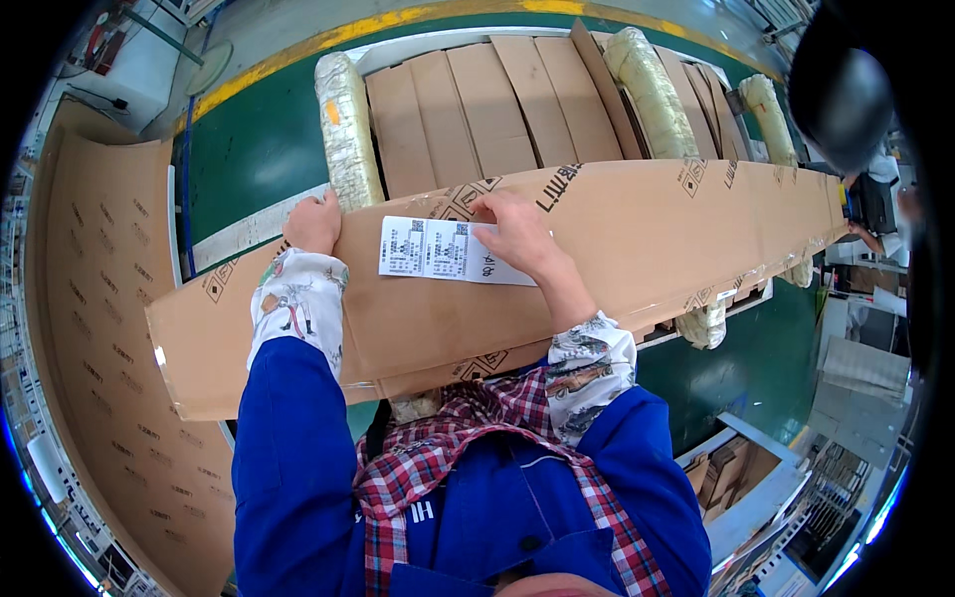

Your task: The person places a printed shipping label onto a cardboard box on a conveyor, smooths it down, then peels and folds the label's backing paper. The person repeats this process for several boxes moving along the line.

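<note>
A long flat cardboard box (pixel 428 333) lies across in front of me, from the left to the far right. My left hand (pixel 313 221) is closed on its far edge, fingertips hidden behind the board. White label sheets (pixel 426 249) with printed codes lie on the box's upper face. Over their right part rests my right hand (pixel 515 231), its thumb and forefinger apart and bent. That hand covers part of the paper. Whether it presses on the labels or only touches them, I cannot tell.
Beyond the box, a rack holds several brown cardboard pieces (pixel 487 104) between wrapped padded bars (pixel 348 129). Another person's hand (pixel 867 237) is at the box's right end. A tall curved cardboard sheet (pixel 109 328) stands at left. A bin with cardboard (pixel 741 478) is at lower right.
</note>
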A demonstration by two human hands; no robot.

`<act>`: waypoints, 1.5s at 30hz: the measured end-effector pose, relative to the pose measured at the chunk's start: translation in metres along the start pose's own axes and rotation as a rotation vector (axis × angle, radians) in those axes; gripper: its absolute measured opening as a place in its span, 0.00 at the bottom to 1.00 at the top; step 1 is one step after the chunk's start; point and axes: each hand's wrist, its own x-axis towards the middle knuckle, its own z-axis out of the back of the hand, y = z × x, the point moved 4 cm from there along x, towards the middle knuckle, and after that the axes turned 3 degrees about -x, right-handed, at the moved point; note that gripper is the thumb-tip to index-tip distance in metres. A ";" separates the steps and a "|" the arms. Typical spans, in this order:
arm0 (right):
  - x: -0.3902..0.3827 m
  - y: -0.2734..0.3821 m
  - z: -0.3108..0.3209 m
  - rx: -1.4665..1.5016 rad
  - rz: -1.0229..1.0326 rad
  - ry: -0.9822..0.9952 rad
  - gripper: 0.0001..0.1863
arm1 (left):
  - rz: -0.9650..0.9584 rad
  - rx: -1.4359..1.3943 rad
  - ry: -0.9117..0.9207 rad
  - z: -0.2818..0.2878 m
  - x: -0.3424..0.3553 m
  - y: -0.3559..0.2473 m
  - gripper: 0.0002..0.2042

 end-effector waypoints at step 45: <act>-0.014 0.014 -0.006 -0.458 0.015 0.036 0.31 | 0.021 0.031 0.012 -0.002 0.003 -0.002 0.25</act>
